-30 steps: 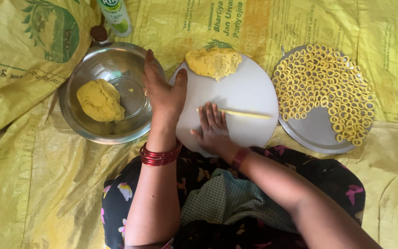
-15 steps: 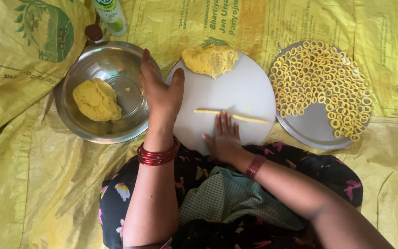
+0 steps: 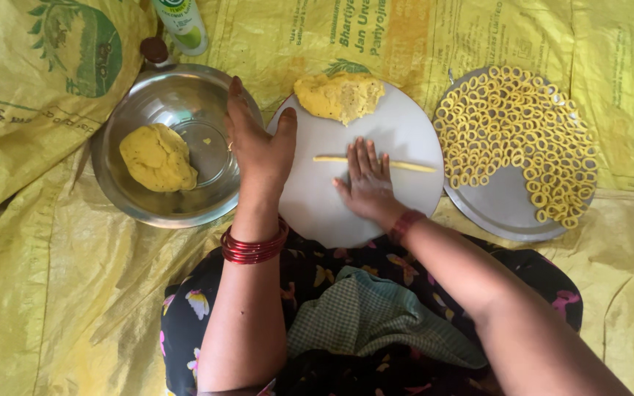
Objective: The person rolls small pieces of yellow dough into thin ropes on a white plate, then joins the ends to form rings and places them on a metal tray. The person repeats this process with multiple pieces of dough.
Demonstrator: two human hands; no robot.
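Red bangles (image 3: 254, 248), floral black dress (image 3: 317, 275)

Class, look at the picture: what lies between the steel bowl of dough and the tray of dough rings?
In the head view, the white round board lies between them, carrying a dough lump, a thin dough rope and both hands: left hand, right hand.
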